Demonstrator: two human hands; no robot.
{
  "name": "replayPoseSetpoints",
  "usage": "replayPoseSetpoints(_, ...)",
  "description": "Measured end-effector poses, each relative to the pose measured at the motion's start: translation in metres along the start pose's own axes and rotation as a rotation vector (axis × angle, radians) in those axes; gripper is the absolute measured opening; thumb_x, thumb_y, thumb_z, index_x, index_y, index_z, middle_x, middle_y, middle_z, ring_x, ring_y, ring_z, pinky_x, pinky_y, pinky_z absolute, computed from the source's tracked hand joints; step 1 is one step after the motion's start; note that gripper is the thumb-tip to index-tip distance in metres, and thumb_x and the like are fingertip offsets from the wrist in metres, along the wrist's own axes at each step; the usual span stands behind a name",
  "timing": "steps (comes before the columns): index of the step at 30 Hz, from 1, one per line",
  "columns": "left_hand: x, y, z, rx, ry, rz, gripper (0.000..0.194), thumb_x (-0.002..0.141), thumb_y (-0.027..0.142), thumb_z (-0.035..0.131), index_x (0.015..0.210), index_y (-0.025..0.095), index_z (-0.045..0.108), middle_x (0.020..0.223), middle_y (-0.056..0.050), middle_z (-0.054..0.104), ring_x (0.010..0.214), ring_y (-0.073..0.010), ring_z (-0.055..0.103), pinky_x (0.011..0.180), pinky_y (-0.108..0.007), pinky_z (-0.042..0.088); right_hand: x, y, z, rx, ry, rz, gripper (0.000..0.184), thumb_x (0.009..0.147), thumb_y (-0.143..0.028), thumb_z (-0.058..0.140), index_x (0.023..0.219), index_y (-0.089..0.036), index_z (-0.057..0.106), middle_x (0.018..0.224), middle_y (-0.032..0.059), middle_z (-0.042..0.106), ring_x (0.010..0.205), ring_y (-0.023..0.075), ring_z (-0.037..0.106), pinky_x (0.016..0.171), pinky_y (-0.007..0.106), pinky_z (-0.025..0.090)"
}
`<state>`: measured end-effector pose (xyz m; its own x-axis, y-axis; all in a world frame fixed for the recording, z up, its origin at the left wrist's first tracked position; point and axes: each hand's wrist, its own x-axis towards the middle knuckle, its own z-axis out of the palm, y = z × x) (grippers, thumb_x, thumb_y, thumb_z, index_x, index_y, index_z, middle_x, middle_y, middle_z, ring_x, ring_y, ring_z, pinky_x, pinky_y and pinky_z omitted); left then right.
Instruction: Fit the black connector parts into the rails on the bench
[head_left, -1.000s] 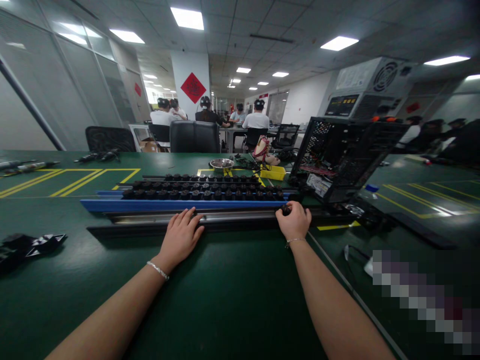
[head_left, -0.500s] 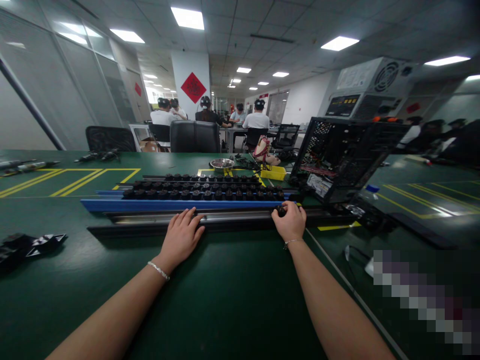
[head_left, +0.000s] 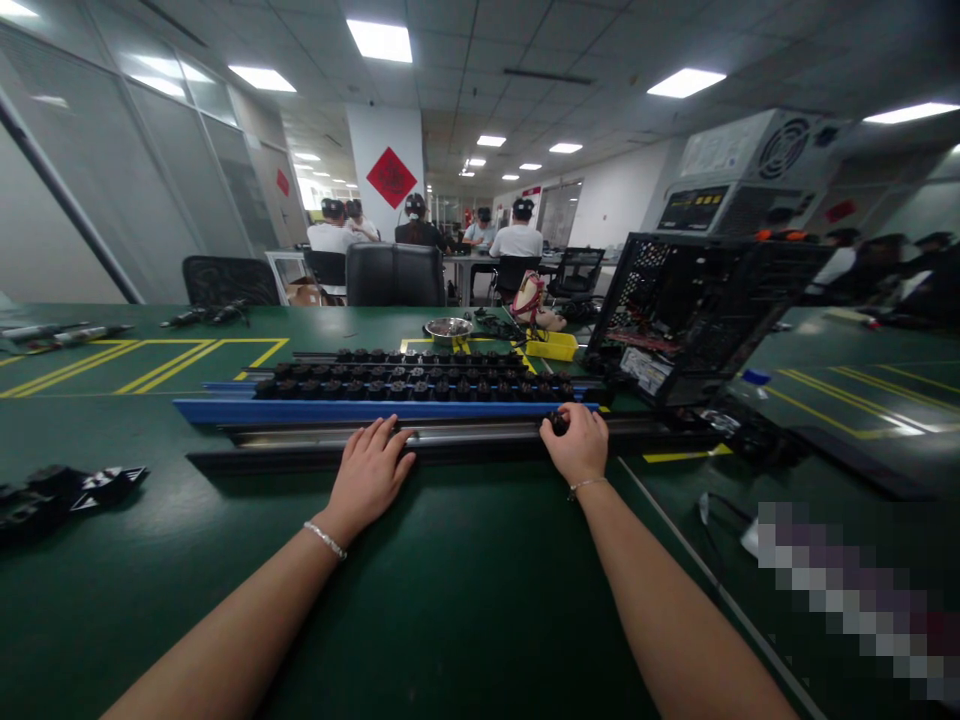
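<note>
A long black track rail (head_left: 480, 453) with a shiny metal channel lies crosswise in front of me. My left hand (head_left: 373, 468) rests flat on its left half, fingers spread, holding nothing. Toward the rail's right part, my right hand (head_left: 582, 446) has thumb and fingers closed around a small round black part (head_left: 556, 423), just over the channel. Its exact kind is partly hidden by the fingers. Directly behind lies a blue rail (head_left: 300, 411), and beyond it stand rows of similar round black parts (head_left: 416, 382) along more rails.
An opened computer case (head_left: 705, 310) carrying power supplies (head_left: 735, 170) stands at right. Behind the rows are a metal bowl (head_left: 448, 328) and a yellow tray (head_left: 551, 347). Black parts (head_left: 67, 490) lie at left. A thin cord (head_left: 697, 560) runs along the right. People sit farther back.
My right hand has slid very slightly left along the rail with the round black part. My left hand stays on the rail. The whole view has shifted slightly.
</note>
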<state>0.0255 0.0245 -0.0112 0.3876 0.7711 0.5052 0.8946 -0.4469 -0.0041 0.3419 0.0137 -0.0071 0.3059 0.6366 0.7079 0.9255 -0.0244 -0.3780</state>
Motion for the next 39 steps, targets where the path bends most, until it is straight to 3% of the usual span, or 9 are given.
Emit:
replayPoseSetpoints(11,0.0,0.001,-0.001,0.02,0.004,0.007,0.041,0.088,0.042,0.035,0.121,0.025,0.052,0.136,-0.008,0.045,0.127,-0.0257,0.038,0.104,-0.044,0.028,0.0,-0.006,-0.001,-0.048,-0.076,0.047,0.031,0.073,-0.033,0.048,0.1,-0.018,0.051,0.094,0.0079,0.061,0.09,0.0231,0.055,0.089,0.039,0.034)
replayPoseSetpoints(39,0.0,0.0,0.0,0.032,0.002,0.013,0.041,0.088,0.042,0.035,0.121,0.025,0.052,0.137,-0.009,0.045,0.127,-0.0265,0.038,0.103,-0.046,0.03,-0.005,-0.019,0.002,0.065,-0.072,-0.048,0.02,0.077,-0.037,0.052,0.087,-0.02,0.054,0.081,0.0032,0.064,0.079,0.0193,0.058,0.095,0.04,0.03)
